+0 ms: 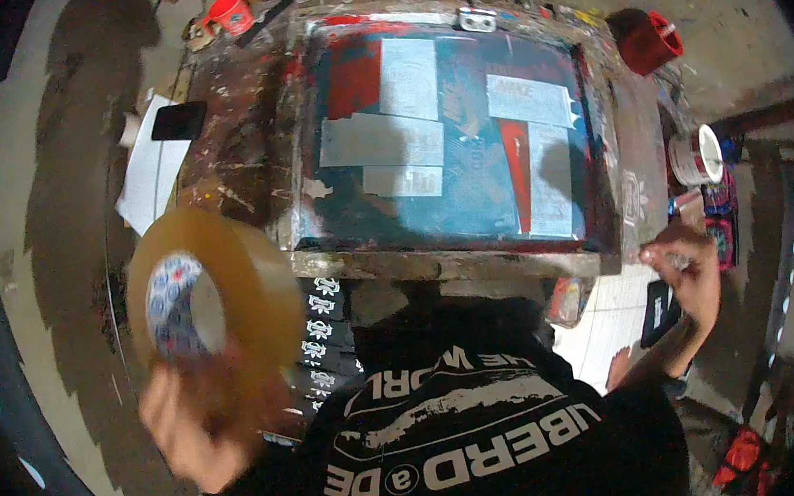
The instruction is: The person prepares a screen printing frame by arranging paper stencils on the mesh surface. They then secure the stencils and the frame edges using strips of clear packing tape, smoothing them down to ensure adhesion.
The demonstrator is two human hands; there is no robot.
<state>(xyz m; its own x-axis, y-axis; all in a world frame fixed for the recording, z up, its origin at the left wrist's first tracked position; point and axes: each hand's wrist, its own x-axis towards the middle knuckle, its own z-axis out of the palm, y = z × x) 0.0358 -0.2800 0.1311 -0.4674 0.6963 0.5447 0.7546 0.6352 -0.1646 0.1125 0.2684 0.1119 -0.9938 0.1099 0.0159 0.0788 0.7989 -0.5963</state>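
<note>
My left hand grips a large roll of clear yellowish packing tape from below, raised at the left and slightly blurred. Its cardboard core, printed in blue and white, faces me. My right hand is off the lower right corner of the screen-printing frame, fingers curled and fingertips drawn together. Whether anything small is between them I cannot make out. The wooden frame lies on the worktable, its blue-green mesh partly covered by several pale strips and red patches.
White paper and a dark flat rectangular object lie on the left. A red mug stands at the far left, a red container at the far right. Beyond my right hand is a white tub. Black printed fabric hangs below the frame.
</note>
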